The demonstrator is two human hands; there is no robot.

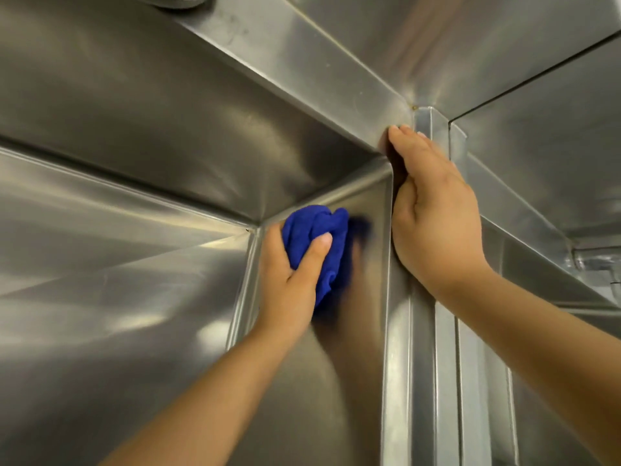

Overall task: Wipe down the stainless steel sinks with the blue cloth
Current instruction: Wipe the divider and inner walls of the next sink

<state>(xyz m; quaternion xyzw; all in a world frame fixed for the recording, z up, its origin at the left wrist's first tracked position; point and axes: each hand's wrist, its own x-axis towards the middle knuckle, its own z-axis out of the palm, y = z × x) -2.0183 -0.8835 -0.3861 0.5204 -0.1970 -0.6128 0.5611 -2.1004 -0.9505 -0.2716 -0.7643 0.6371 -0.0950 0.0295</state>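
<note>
Head view: left grip (289,274) curled round the bunched blue cloth (312,237), pressing it against the sink wall (369,203) by the corner; right grip (433,210) lies flat, fingers straight, on the rim (400,364) alongside.

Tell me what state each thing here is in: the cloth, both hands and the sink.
blue cloth: bunched up, pressed against the sink's inner wall near a corner.
left hand: grip curled round the blue cloth.
right hand: fingers straight, resting on the sink's rim, holding nothing.
sink: shiny steel, reflecting the light; whether it is wet cannot be told.
</note>
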